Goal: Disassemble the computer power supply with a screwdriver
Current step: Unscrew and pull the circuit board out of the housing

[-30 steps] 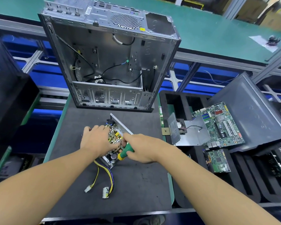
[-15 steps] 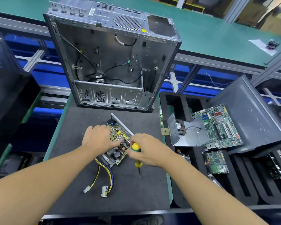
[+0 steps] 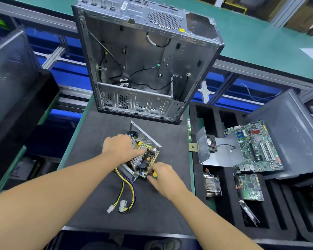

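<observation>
Holding one power supply (image 3: 145,160), left hand (image 3: 119,148); right hand (image 3: 165,179), one screwdriver (image 3: 154,175).

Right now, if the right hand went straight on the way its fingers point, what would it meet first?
Probably the near corner of the power supply, just ahead of the right hand and its screwdriver; depth is unclear, so they may already touch.

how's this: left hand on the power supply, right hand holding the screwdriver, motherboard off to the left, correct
No: the motherboard lies off to the right, as the head view shows. The rest holds: the left hand is on the power supply and the right hand holds the screwdriver.
</observation>
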Available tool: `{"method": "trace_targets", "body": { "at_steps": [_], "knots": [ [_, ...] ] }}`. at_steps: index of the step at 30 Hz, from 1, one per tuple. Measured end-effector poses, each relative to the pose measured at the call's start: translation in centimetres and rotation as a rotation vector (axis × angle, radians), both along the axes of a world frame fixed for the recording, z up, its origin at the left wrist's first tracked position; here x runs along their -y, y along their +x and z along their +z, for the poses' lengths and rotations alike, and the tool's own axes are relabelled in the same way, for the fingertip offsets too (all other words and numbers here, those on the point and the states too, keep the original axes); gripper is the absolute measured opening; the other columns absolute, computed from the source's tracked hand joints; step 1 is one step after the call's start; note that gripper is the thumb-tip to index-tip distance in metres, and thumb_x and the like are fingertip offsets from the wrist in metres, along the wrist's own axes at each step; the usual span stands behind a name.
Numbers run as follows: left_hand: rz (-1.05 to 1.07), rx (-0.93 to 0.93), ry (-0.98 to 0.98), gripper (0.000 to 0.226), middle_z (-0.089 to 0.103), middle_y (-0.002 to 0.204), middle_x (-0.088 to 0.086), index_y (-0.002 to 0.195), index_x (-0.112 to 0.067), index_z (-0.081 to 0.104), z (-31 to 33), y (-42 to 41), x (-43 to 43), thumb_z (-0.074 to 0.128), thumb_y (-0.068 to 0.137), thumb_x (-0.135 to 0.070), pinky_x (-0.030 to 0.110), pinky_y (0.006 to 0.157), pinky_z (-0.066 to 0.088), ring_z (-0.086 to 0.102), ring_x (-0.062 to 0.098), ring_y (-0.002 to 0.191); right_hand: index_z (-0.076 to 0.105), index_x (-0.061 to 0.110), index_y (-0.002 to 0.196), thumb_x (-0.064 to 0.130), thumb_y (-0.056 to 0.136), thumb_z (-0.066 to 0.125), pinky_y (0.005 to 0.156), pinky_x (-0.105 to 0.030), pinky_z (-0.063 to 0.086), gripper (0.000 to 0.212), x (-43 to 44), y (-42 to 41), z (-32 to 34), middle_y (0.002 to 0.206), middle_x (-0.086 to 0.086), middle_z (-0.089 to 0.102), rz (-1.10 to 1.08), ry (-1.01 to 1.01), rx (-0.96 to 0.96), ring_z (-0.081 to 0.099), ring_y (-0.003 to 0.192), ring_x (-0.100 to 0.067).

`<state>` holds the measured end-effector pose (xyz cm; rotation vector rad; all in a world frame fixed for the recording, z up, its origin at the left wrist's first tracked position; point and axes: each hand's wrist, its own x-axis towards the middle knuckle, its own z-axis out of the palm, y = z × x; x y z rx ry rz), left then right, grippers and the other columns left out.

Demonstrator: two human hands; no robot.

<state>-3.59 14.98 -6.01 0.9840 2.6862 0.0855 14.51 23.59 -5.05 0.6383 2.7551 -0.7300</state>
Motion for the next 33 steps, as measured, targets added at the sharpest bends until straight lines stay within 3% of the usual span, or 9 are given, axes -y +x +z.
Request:
{"method": "trace_targets", "body": {
  "at_steps": [4, 9, 13, 18, 21, 24, 29, 33],
  "knots": [
    [0.064, 0.001, -0.006, 0.061, 0.046, 0.068, -0.005, 0.067, -0.022, 0.046, 0.4, 0.5, -0.1, 0.045, 0.072, -0.083, 0.032, 0.063, 0.035, 0.048, 0.022, 0.065, 0.063, 0.015, 0.108, 0.029, 0.096, 0.057, 0.081, -0.035, 0.048, 0.019, 0.7, -0.2, -1.1, 0.11, -0.002, 0.06, -0.046, 0.052, -0.023, 0.057, 0.1, -0.024],
    [0.13, -0.017, 0.016, 0.062, 0.047, 0.063, -0.004, 0.067, -0.021, 0.05, 0.2, 1.1, 0.0, 0.046, 0.072, -0.082, 0.03, 0.055, 0.029, 0.039, 0.015, 0.051, 0.062, 0.015, 0.105, 0.028, 0.097, 0.056, 0.075, -0.033, 0.044, 0.016, 1.2, -0.5, -1.6, 0.108, -0.004, 0.064, -0.134, 0.095, -0.034, 0.059, 0.097, -0.026],
    [0.161, -0.025, 0.062, 0.061, 0.046, 0.059, -0.005, 0.063, -0.021, 0.048, -0.1, 1.2, 0.2, 0.046, 0.072, -0.082, 0.032, 0.06, 0.032, 0.036, 0.011, 0.049, 0.054, 0.022, 0.095, 0.027, 0.092, 0.062, 0.065, -0.034, 0.047, 0.01, 1.4, -0.5, -1.5, 0.094, -0.004, 0.064, -0.343, -0.036, -0.061, 0.059, 0.082, -0.027],
    [0.183, -0.01, 0.096, 0.062, 0.047, 0.059, -0.005, 0.063, -0.02, 0.051, -0.1, 1.4, 0.2, 0.046, 0.072, -0.082, 0.034, 0.069, 0.035, 0.041, 0.016, 0.054, 0.052, 0.032, 0.072, 0.021, 0.082, 0.072, 0.065, -0.023, 0.04, 0.025, 0.4, -1.1, -1.2, 0.093, 0.007, 0.066, -0.397, -0.209, -0.03, 0.056, 0.083, -0.016],
    [0.181, -0.013, 0.111, 0.063, 0.049, 0.06, -0.005, 0.063, -0.019, 0.051, -0.2, 1.6, 0.3, 0.046, 0.074, -0.081, 0.035, 0.072, 0.033, 0.045, 0.017, 0.057, 0.052, 0.032, 0.068, 0.018, 0.079, 0.074, 0.066, -0.021, 0.041, 0.028, 0.3, -1.3, -1.4, 0.091, 0.01, 0.065, -0.427, -0.259, -0.015, 0.057, 0.085, -0.014],
    [0.17, -0.016, 0.103, 0.063, 0.052, 0.064, -0.004, 0.065, -0.019, 0.048, -0.3, 1.7, 0.3, 0.045, 0.076, -0.081, 0.035, 0.075, 0.035, 0.052, 0.021, 0.065, 0.055, 0.03, 0.068, 0.017, 0.078, 0.074, 0.055, -0.008, 0.036, 0.025, 0.6, -1.4, -1.6, 0.09, 0.012, 0.064, -0.479, -0.297, -0.018, 0.057, 0.083, -0.013],
    [0.172, -0.047, 0.114, 0.064, 0.052, 0.066, -0.004, 0.068, -0.018, 0.052, -0.5, 2.0, 0.2, 0.043, 0.076, -0.082, 0.034, 0.073, 0.033, 0.057, 0.022, 0.071, 0.062, 0.03, 0.076, 0.022, 0.082, 0.069, 0.054, -0.015, 0.037, 0.012, 1.0, -1.0, -1.6, 0.095, 0.008, 0.066, -0.572, -0.264, -0.057, 0.057, 0.082, -0.012],
    [0.194, -0.069, 0.135, 0.062, 0.054, 0.064, -0.003, 0.064, -0.018, 0.051, -0.5, 2.4, 0.1, 0.045, 0.074, -0.079, 0.035, 0.072, 0.032, 0.058, 0.023, 0.069, 0.063, 0.031, 0.078, 0.022, 0.081, 0.069, 0.051, -0.012, 0.035, 0.011, 1.6, -1.0, -1.9, 0.092, 0.009, 0.064, -0.611, -0.231, -0.076, 0.055, 0.075, -0.008]
  ]
}}
